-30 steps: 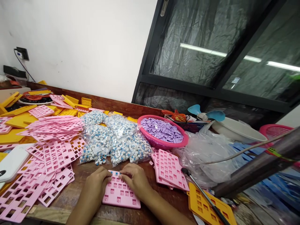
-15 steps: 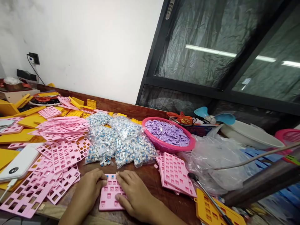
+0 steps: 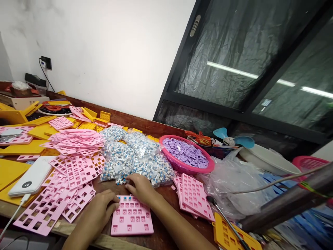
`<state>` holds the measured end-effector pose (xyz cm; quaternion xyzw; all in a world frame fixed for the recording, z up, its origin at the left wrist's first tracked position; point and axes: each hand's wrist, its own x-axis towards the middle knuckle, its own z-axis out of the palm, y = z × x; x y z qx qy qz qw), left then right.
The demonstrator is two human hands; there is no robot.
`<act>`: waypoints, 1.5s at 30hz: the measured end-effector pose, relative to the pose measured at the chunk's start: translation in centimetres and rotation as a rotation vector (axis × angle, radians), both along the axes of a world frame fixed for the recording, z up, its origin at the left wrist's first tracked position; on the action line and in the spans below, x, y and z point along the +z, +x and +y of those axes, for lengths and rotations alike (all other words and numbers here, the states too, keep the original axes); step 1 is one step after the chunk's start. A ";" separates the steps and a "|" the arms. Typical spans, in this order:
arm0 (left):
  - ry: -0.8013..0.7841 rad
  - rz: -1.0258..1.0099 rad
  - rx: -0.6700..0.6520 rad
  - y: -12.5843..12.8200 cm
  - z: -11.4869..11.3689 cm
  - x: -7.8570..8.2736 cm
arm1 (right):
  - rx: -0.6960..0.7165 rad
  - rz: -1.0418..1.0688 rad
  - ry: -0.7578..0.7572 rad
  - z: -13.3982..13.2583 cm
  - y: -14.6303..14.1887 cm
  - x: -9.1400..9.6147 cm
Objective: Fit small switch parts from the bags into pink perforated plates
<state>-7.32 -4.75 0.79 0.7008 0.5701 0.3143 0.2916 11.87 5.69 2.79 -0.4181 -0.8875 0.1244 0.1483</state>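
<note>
A pink keypad plate with square sockets lies on the table before me. Three small blue keyboard switches sit along its top row. My left hand grips the plate's upper left edge, fingers bent over the side. Beyond the plate, my right hand reaches to loose white-and-blue switches in front of the clear bags of switches. Its index finger and thumb are apart, and I see nothing held between them.
Pink cut-out plates are heaped to the left beside a white power bank. Behind stands a pink basket of purple pieces. More pink plates, a black-tipped metal rod and a yellow plate lie to the right.
My right hand has left the pink plate and moved up to the loose switches. A third switch now shows in the top row. My left hand stays at the plate's edge.
</note>
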 end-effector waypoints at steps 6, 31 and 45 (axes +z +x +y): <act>0.052 -0.026 -0.031 0.1 -0.1 0.0 | -0.021 -0.105 0.040 0.1 -2.0 -0.2; -0.034 0.142 0.075 3.1 0.1 -0.4 | 0.069 0.376 -0.173 -1.9 7.6 -2.1; 0.002 0.064 0.149 2.9 0.6 -1.2 | -0.025 0.192 -0.094 -2.6 6.4 -2.1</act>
